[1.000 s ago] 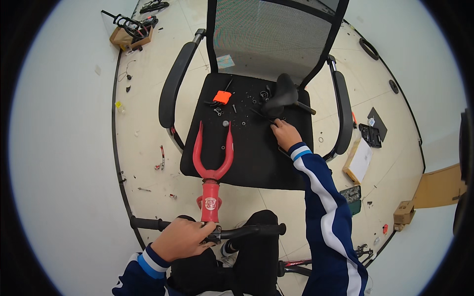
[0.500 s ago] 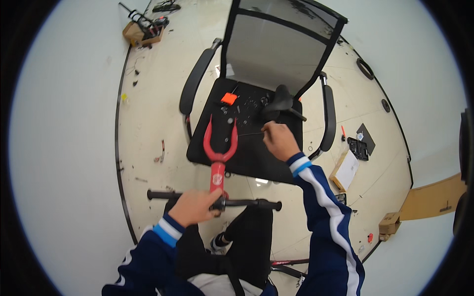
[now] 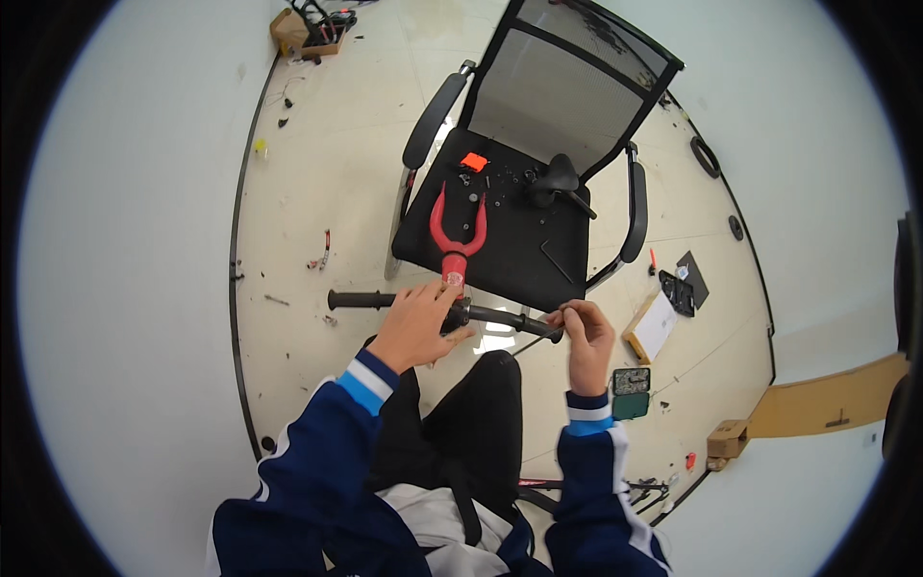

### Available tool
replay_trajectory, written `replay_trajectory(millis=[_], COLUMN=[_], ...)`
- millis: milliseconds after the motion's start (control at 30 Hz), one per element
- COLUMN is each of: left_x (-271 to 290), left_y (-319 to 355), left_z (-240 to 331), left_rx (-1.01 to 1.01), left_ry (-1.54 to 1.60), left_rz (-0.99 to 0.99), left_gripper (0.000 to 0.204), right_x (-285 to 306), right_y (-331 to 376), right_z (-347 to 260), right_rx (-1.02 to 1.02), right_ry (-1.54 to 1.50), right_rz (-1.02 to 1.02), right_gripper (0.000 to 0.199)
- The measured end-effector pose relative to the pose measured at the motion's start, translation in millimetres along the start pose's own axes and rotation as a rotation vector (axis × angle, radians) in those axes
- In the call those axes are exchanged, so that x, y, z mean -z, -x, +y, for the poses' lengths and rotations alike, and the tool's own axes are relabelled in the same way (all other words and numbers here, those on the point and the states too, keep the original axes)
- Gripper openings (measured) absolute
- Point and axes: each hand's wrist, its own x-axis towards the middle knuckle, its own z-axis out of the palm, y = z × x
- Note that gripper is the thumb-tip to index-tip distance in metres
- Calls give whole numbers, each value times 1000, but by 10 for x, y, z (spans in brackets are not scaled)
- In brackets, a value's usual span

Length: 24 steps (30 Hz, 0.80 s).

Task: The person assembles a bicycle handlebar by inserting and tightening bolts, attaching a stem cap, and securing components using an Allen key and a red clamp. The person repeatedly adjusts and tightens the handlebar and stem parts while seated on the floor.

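A black handlebar (image 3: 437, 310) runs left to right before the person; the left hand (image 3: 415, 327) is wrapped round its middle (beside the red fork (image 3: 456, 231)). The right hand (image 3: 584, 338) pinches something small, too tiny to tell, at the bar's right end.

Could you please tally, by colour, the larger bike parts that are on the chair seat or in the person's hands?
Red: 1, fork
Black: 2, handlebar under the left hand, and saddle
Total: 3
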Motion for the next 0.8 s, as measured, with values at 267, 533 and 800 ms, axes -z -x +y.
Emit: replay_trajectory(millis=[267, 533, 800], left_x=[-455, -377, -388], left_y=[-3, -49, -30], left_z=[-15, -9, 12], left_rx=[109, 160, 164], left_ry=[-118, -128, -125], left_rz=[95, 51, 68], left_gripper=[56, 48, 48], right_x=[-313, -611, -598], right_y=[-346, -685, -812], right_z=[351, 338, 418], right_rx=[38, 382, 558], right_ry=[376, 834, 990], right_rz=[-412, -807, -924], right_gripper=[15, 17, 20])
